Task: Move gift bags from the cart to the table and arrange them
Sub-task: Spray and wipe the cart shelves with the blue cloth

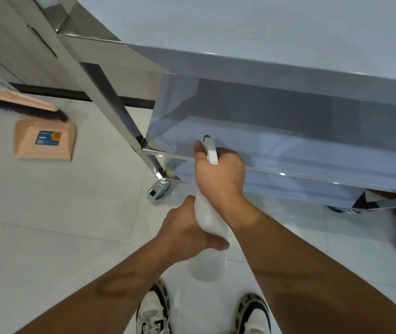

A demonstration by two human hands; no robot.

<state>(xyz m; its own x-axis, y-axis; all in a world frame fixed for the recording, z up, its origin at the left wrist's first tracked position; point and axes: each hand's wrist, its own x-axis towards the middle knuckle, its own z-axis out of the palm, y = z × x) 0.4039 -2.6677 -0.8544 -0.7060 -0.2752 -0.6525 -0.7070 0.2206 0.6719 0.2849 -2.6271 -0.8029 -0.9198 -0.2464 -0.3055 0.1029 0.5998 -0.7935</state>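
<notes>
Head view shows a white spray bottle (207,242) gripped at its body by the left hand (187,233), steadying it, while the right hand (220,175) wraps its trigger head at twelve o'clock, nozzle aimed toward the cart (288,68), apparently for spraying.

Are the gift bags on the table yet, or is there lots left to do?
No gift bags show anywhere, so nothing looks done yet. Right now both hands hold a white spray bottle: the right hand grips its trigger top, the left hand its body, nozzle aimed at the cart's lower shelf. Moving and arranging the bags all seems left.
</notes>
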